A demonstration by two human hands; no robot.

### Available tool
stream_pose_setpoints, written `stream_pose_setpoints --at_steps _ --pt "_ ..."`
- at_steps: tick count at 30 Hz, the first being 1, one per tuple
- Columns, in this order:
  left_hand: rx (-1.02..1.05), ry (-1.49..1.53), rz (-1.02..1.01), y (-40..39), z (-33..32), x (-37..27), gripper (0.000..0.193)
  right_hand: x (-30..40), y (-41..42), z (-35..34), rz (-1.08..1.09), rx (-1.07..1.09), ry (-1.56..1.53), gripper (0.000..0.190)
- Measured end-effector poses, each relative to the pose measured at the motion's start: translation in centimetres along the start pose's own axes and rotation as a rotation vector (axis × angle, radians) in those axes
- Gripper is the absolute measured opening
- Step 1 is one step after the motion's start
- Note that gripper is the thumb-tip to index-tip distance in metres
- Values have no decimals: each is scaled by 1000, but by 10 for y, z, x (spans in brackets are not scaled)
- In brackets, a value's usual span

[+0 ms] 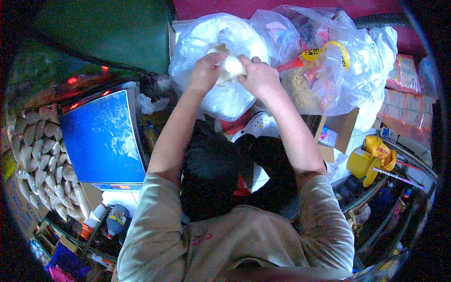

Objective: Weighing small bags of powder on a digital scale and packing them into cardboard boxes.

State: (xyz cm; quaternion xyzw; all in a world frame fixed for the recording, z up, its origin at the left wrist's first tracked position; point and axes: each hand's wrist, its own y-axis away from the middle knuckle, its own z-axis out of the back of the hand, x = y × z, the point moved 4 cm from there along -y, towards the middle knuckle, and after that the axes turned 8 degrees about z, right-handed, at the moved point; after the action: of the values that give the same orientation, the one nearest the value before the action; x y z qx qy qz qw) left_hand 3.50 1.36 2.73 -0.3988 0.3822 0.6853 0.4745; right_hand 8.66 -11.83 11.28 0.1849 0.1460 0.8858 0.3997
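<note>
A large clear plastic bag [225, 105] with a folded-back, bulging rim stands open in front of me. Within its mouth is a small rounded white bundle [232, 67], brightly lit, probably in thin plastic; what fills it cannot be made out. My left hand [205, 72] grips the bundle's left side, its fingers curled at the top edge. On the opposite side my right hand [260, 74] holds the same bundle between thumb and fingers. Both forearms reach forward over my knees, and the lower inside of the large bag is hidden.
Against it on the right leans another clear bag [327, 77] with pale pieces and a red object [290, 65]. A blue-topped digital scale [102, 137] stands left, beside several filled small bags [45, 165]. Farther right are a cardboard box [347, 130] and a yellow container [363, 164].
</note>
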Motion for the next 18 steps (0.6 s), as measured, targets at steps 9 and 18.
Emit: stream_pose_setpoints --at_steps 9,18 --pt "-153 -120 24 -9 -15 -12 29 28 -25 23 94 140 397 32" --pt "-112 -59 29 -16 -18 -12 30 39 -22 37 132 125 604 34"
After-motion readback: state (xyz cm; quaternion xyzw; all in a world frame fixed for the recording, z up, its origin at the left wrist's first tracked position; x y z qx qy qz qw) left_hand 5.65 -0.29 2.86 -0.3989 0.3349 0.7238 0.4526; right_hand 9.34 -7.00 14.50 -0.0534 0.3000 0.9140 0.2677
